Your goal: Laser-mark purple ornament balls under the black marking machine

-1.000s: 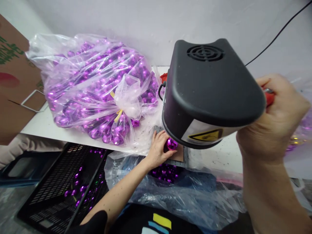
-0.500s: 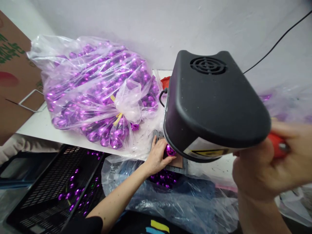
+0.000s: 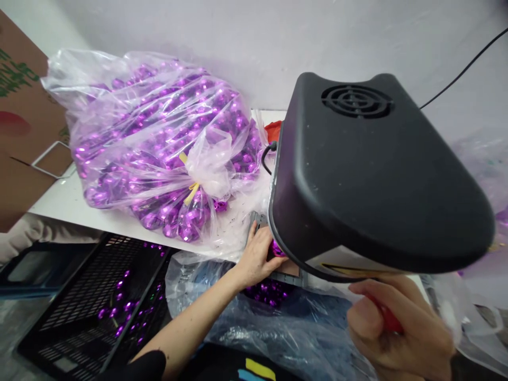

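My left hand [image 3: 256, 258] is on the white table at the foot of a black machine. Its thumb and fingers close around a shiny purple faceted ball [image 3: 278, 248] over a grey metal base plate [image 3: 288, 276]. Part of the ball is hidden behind the black machine housing [image 3: 369, 185], which has a round vent on top. My right hand [image 3: 400, 328] grips a red handle [image 3: 387, 315] just below the housing. Most of that handle is covered by my fingers.
A tied clear bag of purple balls [image 3: 159, 143] lies on the table [image 3: 55, 203]. Left of it stands a cardboard box [image 3: 27, 121]. Below, a black crate [image 3: 75, 312] holds several purple balls. Plastic sheeting [image 3: 286, 328] covers my lap. A black cable [image 3: 464, 69] runs along the wall.
My right hand has come down and a little left with the red handle. The black housing appears larger and reaches further right and down. My left hand stays on the ball.
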### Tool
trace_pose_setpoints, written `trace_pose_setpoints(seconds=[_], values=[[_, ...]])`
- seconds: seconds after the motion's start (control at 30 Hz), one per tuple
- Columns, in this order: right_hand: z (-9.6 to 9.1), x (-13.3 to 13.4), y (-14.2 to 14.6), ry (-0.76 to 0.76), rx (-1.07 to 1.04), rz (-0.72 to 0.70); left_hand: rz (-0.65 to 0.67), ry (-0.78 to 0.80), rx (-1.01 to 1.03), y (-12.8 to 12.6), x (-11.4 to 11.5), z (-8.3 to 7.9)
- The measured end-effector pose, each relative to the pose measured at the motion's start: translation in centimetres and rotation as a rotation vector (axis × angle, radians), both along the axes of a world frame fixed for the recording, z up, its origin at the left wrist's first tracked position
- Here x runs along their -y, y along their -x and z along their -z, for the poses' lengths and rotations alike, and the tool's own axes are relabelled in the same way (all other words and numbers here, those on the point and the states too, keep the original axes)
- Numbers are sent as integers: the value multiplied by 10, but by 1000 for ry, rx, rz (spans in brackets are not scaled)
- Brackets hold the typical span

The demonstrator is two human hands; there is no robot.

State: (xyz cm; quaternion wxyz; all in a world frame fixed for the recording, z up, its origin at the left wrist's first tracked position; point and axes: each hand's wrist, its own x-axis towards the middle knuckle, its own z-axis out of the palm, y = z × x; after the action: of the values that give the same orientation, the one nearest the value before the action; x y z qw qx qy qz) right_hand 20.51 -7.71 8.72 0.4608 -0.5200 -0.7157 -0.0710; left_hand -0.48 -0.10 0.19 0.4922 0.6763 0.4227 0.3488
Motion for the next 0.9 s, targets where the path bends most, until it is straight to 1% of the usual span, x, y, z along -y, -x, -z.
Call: trace_pose_setpoints(seconds=[0.07, 0.23, 0.4, 0.57, 0.63, 0.7, 0.8, 0.87, 0.9], values=[[4, 1, 0, -9, 13, 22, 2, -5, -8, 0, 0, 0], [13, 0, 0, -27, -26, -13, 6, -31, -35, 0, 0, 0], [15, -2, 3, -29, -27, -40, 20, -53, -87, 0, 0, 1], [16, -7, 9, -138, -56, -43, 25, -79, -147, 0, 1, 2], [22, -12, 12, -172, -72, -42, 25, -94, -169, 0, 1, 2], [33, -18, 16, -184, -76, -25, 22, -110, -185, -1, 1, 1], [48, -22, 22, -157, -67, 14, 17, -132, -201, -1, 1, 0], [48, -19, 23, -146, -74, 26, 18, -144, -209, -1, 1, 1], [42, -16, 23, -140, -82, 28, 19, -152, -213, 0, 1, 2]])
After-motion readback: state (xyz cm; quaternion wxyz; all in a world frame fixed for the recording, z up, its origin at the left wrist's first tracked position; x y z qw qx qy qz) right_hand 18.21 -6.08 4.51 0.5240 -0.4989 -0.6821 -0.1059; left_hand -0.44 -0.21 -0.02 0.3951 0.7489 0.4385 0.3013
